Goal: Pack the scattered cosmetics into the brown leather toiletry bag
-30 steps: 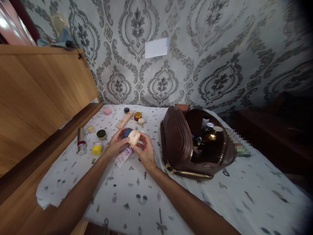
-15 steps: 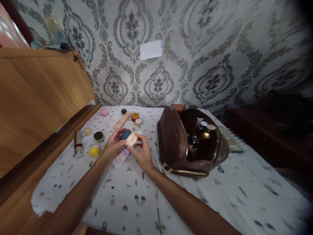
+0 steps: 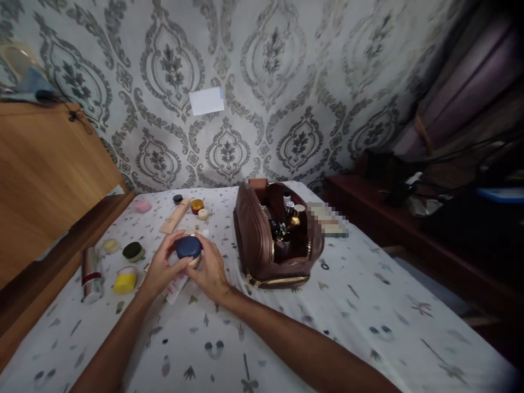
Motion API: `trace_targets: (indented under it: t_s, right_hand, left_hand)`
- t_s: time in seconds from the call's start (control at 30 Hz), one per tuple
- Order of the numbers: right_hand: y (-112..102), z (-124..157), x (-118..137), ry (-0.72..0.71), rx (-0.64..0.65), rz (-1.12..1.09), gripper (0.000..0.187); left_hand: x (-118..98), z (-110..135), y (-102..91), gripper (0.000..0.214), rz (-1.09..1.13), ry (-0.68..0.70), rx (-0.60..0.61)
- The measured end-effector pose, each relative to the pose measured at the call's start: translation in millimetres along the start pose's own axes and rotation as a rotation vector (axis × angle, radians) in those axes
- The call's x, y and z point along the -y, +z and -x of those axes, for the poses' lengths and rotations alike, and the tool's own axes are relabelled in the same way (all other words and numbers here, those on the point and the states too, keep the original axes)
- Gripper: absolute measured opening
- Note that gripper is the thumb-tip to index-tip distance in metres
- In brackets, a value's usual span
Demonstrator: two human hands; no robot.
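A small cosmetic jar [image 3: 189, 248] with a dark blue lid and a cream-coloured body is held upright between both hands. My left hand [image 3: 161, 268] grips its left side, while the fingers and thumb of my right hand [image 3: 210, 270] close on its right side. Beneath the hands lies a white and pink tube [image 3: 177, 287], partly covered. To the right stands an open brown toiletry bag [image 3: 254, 240] with gold zips, holding several bottles [image 3: 290, 207]. A peach tube [image 3: 176, 215] lies just beyond my hands.
At left are a silver bottle [image 3: 90, 275], a yellow-based jar [image 3: 125, 280], a dark-lidded jar [image 3: 133, 251] and a cream pot [image 3: 110, 245]. Farther back sit a pink pot [image 3: 143, 206], a gold-lidded jar [image 3: 197, 206] and a small cream pot [image 3: 203, 214]. A wooden panel [image 3: 53, 180] borders the left.
The jar has turned from tilted, label showing, to upright with its blue lid facing up. My view has swung right, so everything sits farther left in the picture.
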State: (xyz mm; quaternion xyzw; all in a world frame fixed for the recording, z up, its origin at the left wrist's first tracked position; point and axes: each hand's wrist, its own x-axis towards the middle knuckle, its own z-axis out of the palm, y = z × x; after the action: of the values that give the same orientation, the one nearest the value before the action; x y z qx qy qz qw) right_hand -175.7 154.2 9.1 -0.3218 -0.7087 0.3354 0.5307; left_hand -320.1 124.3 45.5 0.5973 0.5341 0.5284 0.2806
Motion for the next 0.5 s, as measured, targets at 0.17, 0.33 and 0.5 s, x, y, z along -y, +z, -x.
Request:
trace_targets:
  t_s: [0.17, 0.33, 0.5]
  right_hand:
    - [-5, -7, 14, 0.049, 0.030, -0.148, 0.059]
    - [-16, -23, 29, 0.319, -0.008, -0.407, 0.061]
    - [-45, -40, 45, 0.479, -0.015, -0.636, 0.055]
  left_hand:
    - [-4, 2, 1.0, 0.058, 0.056, 0.067, -0.027]
    - [-2, 3, -0.5, 0.049, 0.133, 0.092, -0.043]
    - [4, 6, 7.5, 0.051, 0.292, 0.033, 0.047]
